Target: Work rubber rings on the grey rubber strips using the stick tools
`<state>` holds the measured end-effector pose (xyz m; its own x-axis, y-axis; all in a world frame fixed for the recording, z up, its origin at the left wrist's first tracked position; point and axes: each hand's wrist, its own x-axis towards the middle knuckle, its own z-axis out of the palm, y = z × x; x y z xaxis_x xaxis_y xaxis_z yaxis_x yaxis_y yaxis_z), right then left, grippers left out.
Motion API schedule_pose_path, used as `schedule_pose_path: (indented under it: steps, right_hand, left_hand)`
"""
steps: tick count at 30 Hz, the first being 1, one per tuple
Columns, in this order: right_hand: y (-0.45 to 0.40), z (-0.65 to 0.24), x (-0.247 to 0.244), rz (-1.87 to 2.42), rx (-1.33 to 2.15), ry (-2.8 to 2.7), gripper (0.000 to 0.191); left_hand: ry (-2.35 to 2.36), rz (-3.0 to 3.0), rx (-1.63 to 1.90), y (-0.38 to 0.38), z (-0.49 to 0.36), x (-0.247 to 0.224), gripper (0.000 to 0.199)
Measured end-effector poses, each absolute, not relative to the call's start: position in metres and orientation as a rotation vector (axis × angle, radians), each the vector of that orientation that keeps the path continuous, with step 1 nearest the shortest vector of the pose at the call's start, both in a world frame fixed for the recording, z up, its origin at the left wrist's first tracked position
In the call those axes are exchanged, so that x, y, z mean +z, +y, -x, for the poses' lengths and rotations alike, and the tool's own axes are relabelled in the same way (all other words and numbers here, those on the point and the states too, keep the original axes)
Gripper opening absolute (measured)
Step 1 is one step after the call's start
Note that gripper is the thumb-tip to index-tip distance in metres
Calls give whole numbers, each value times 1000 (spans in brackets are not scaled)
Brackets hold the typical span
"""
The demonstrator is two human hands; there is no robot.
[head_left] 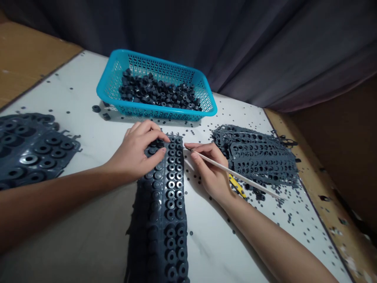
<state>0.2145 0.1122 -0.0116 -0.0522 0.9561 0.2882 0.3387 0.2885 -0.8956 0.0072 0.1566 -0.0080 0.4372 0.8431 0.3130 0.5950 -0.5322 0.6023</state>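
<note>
A long black rubber sheet (173, 204) moulded with rows of round, ring-shaped parts runs from the near edge up to my hands. My left hand (140, 147) lies over its far left corner, thumb and index finger apart and touching the sheet. What the other left fingers touch is hidden. Just right of the far end, my right hand (212, 169) is closed around a thin white stick (241, 177). The stick's dark tip points at the sheet's right edge; whether it touches a ring I cannot tell.
A blue perforated basket (165, 112) of small black rubber parts stands behind. Punched-out sheets (262, 157) are stacked at right, beside a yellow tool (237, 185). More moulded sheets (38, 153) lie at left. Tiny black discs litter the white table (212, 236). A dark curtain (182, 31) hangs beyond.
</note>
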Motion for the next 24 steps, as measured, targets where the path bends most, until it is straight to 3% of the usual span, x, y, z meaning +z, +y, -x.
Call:
schedule_pose_path:
  steps: [5, 16, 24]
  right_hand:
    - [114, -214, -13, 1226, 723, -1564, 7]
    - [114, -216, -12, 1230, 695, -1626, 7]
    - [117, -215, -13, 1144, 788, -1662, 5]
  left_hand:
    - [1347, -2328, 656, 158, -8, -15, 32]
    - [1276, -2352, 642, 160, -8, -17, 36]
    - [1254, -2332, 625, 161, -10, -17, 18]
